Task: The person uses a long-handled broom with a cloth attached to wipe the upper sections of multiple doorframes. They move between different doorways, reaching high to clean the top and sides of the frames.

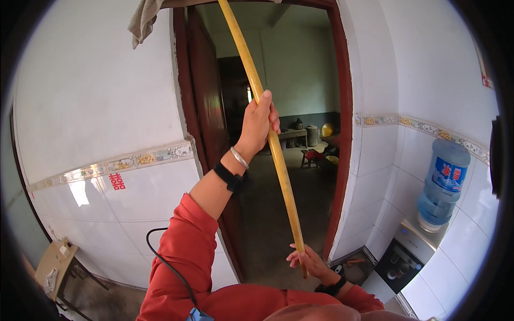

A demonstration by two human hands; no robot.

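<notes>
A long yellow pole [281, 168] runs from the top of the view down to waist height, in front of an open doorway. My left hand [260, 118], raised and wearing a bangle and a black strap at the wrist, is closed around the middle of the pole. Near the lower end, my right hand [307, 259] holds the pole between thumb and palm, with some fingers spread. A greyish-brown cloth [145, 24] hangs at the pole's upper end, above the door frame; its upper part is cut off by the picture's edge.
A dark red door [207, 88] stands open at the left of the red frame [344, 120]. To the right, a blue water bottle [443, 184] sits on a dispenser [401, 257]. A small table [60, 261] stands at lower left. Beyond the doorway are a bench [295, 133] and a stool [308, 158].
</notes>
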